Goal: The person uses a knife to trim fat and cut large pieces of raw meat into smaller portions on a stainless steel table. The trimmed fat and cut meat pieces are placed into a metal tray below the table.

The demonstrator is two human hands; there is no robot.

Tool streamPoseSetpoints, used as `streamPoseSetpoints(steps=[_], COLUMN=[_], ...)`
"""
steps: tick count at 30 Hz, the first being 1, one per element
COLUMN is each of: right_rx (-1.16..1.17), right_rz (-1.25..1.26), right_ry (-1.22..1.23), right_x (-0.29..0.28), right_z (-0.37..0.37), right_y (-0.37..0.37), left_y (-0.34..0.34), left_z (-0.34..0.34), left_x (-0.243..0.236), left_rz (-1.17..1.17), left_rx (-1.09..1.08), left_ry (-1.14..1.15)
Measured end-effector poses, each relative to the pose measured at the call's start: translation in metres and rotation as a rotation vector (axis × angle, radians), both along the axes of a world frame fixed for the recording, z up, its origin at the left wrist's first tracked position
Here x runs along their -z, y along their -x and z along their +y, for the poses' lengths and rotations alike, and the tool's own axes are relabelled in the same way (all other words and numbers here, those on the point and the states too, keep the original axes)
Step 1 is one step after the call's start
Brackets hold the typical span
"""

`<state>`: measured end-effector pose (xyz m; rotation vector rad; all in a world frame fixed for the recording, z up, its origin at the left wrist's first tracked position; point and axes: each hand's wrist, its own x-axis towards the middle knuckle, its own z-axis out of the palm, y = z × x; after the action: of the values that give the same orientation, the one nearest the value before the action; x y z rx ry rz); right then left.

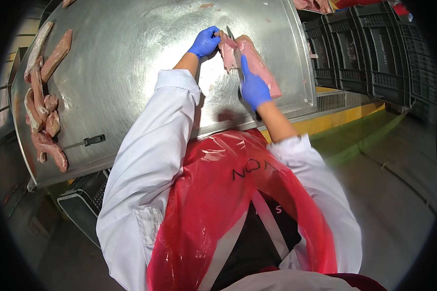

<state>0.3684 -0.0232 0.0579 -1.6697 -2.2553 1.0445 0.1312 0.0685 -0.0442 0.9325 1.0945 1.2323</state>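
Black crates [347, 51] — contents unclear, hands [205, 42] at meat [227, 52]

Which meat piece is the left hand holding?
The ragged flap left of the knife, its upper end in the left hand. The long, smooth piece lies right of it; the clustered pieces near the left edge of the table.

Surface [126, 58]: bare metal, shiny, finely scuffed. Left end: loose heap of meat strips [37, 104], pink with paler parts, some overlapping. Black-handled tool [94, 140] near it, thin shaft pointing toward the heap. Right side: long pink slab of meat [260, 70], lying aslant. Small scrap [207, 5] near far edge.
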Motion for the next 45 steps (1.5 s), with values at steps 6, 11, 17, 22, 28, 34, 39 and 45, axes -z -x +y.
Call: streamPoseSetpoints(steps=[6,11,17,22,28,34,39,45], right_rx=[-0.108,0.067,0.241,0.160,-0.408,-0.798,-0.786,-0.637], right_rz=[-0.256,0.061,0.004,0.440,0.185,-0.408,-0.225,0.156], right_ry=[0.107,0.061,-0.184,0.314,0.026,-0.067,0.166,0.088], right_x=[-0.060,-0.051,-0.036,0.068,-0.028,-0.076,-0.085,-0.013], right_z=[-0.116,-0.109,0.047,0.134,0.068,0.069,0.078,0.040], right_y=[-0.080,-0.107,-0.024,0.024,0.035,-0.027,-0.078,0.054], left_y=[0.043,0.128,0.179,0.187,0.156,0.110,0.102,0.110], left_z=[-0.005,-0.073,-0.264,-0.438,-0.622,-0.647,-0.627,-0.509], left_x=[-0.029,-0.022,-0.137,-0.195,-0.142,-0.075,-0.073,-0.135], left_rz=[-0.332,-0.025,0.418,0.530,0.504,1.466,1.589,1.373], left_rx=[-0.173,-0.309,-0.466,-0.690,-1.063,-0.905,-0.802,-1.003], left_ry=[0.033,0.033,-0.020,0.172,0.481,0.703,0.836,0.511])
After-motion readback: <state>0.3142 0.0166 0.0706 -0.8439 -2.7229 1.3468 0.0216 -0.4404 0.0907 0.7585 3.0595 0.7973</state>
